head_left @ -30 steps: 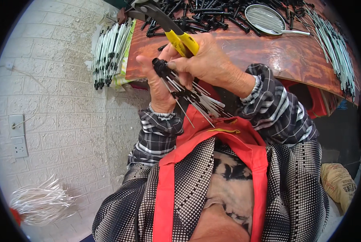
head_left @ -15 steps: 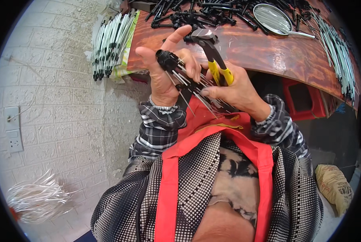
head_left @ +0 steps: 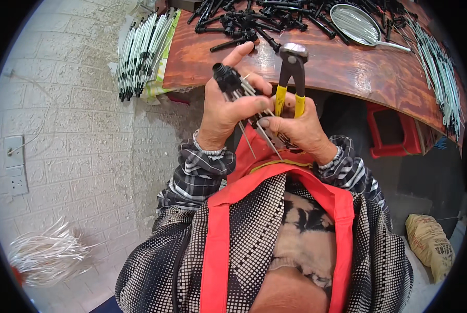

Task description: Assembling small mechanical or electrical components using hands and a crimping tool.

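My left hand is closed around what looks like a folded umbrella frame. Its black ring-shaped hub points up toward the far left, and thin metal ribs slant down to the right from it. The left thumb presses across the ribs; the forefinger reaches out beyond the hub. My right hand grips end-cutting pincers by their yellow handles, with the dark jaws upward. The right thumb also meets the lower ribs beside the left thumb. Part of the frame behind the hands is hidden.
The reddish wooden table bears a heap of black rod-like parts and a racket-shaped tray of thin pins. Bundled white ribs sit left, more ribs right. A red stool stands below; a sack lies lower right.
The pincers have swung upright and moved slightly right, away from the hub. The left thumb has folded down over the ribs, and the frame has shifted a little right.
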